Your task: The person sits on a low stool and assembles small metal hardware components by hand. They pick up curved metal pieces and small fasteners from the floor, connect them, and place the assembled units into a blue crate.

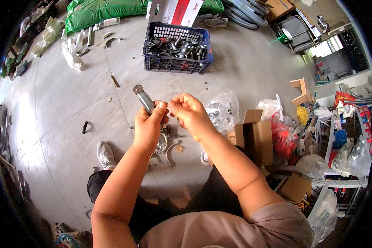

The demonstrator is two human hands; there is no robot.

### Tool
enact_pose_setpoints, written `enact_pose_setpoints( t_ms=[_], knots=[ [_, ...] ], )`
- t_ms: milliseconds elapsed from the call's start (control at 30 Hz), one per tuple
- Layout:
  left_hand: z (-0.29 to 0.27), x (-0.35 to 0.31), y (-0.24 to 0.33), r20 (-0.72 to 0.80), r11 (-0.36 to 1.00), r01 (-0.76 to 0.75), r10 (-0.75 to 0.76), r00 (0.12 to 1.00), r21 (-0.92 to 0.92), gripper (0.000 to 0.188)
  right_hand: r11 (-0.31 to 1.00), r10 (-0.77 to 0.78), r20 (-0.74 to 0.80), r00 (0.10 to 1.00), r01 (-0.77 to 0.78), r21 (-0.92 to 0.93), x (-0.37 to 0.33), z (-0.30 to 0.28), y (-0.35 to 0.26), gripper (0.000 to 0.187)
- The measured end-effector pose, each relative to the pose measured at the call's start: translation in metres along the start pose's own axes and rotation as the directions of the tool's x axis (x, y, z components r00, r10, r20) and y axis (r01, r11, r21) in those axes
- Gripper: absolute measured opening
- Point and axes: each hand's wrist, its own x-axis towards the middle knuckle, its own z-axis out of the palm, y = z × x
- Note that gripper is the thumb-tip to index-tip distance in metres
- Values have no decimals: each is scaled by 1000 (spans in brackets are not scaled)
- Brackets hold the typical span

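My left hand (149, 124) is closed round a grey metal pipe clamp (145, 99), whose rounded tab end sticks up past the fingers. Close beside its thumb, my right hand (189, 112) is closed in a pinch. Whatever its fingertips may hold is too small or hidden to make out. Below both hands, several curved metal clamps (163, 144) lie in a loose heap on the floor between my feet, partly covered by my left wrist. Farther off, a dark blue plastic crate (175, 65) holds many dark and shiny metal clamp parts (177, 48).
An opened cardboard box (261, 142) and clear plastic bags (224, 108) are to my right, near a cluttered shelf (339, 182). Behind the crate are a green sack (107, 14) and grey coiled hose (246, 14). A small black part (85, 127) lies on the left floor.
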Motion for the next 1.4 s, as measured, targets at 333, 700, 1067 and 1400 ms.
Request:
enact_pose_setpoints(
  t_ms=[333, 700, 1067, 1400],
  knots=[
    [-3, 1, -1, 5, 1000, 8, -8, 1000, -7, 19, 1000, 3, 40, 999, -2, -10, -1, 1, 0, 22],
    [-1, 0, 3, 0, 997, 69, -69, 998, -42, 20, 926, -245, 13, 970, 238, -293, 4, -1, 14, 12],
    [-1, 2, 0, 72, 954, 249, -240, 968, -167, 25, 414, -633, 274, 724, 616, -670, 0, -4, 3, 11],
    [1, -2, 6, 165, 919, 258, -216, 962, -298, 26, 863, -350, 110, 930, 366, -349, 1, -11, 2, 8]
  ],
)
